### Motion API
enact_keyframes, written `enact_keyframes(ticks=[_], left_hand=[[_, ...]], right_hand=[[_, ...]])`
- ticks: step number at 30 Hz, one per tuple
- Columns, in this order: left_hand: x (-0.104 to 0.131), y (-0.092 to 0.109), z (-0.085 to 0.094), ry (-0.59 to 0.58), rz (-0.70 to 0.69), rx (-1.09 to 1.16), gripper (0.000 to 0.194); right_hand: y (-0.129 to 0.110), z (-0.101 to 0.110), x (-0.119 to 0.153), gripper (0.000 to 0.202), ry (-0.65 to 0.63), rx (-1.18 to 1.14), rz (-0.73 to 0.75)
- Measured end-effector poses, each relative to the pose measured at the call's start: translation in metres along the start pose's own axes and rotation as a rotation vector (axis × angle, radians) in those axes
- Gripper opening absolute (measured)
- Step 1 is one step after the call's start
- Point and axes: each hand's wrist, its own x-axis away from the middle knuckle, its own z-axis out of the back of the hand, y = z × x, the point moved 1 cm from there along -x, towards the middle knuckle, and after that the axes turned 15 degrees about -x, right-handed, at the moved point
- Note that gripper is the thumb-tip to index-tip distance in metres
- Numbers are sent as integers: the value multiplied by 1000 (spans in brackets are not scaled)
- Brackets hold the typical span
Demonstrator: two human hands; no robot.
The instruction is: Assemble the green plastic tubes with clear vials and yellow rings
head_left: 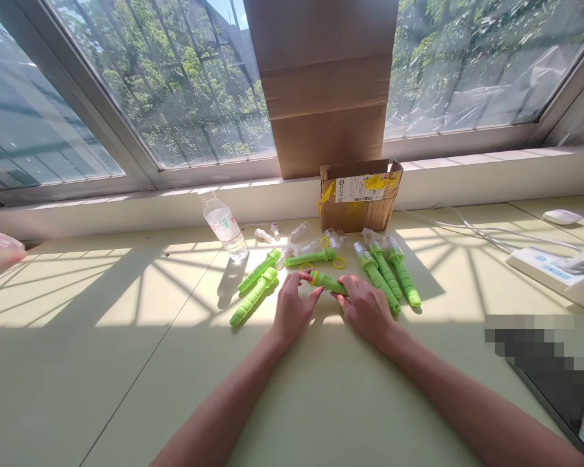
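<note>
Both hands meet over the table at a green ribbed plastic handle (335,285), lying sideways between them. My right hand (367,306) is closed round its right part. At the left end, where a yellow ring (314,277) sits, the fingers of my left hand (292,305) pinch the rim. Two more green handles (254,297) lie to the left. Another handle (311,257) lies just beyond my hands, by a loose yellow ring (339,263). On the right are three green handles with clear tops (403,272). Several clear plastic caps (300,230) are scattered behind.
A water bottle (224,227) stands at the back left, near small white parts (263,235). An open cardboard box (357,211) is against the window ledge. To the right are a power strip (549,269), cables and a white mouse-like object (562,216). A dark, partly pixelated object (549,383) lies front right.
</note>
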Motion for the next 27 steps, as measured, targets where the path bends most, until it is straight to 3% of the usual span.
enact_keyframes(ticks=[27], left_hand=[[-1,-2,-1,-32,17,19,16]], right_hand=[[2,-3,0,30,-35,53,25]])
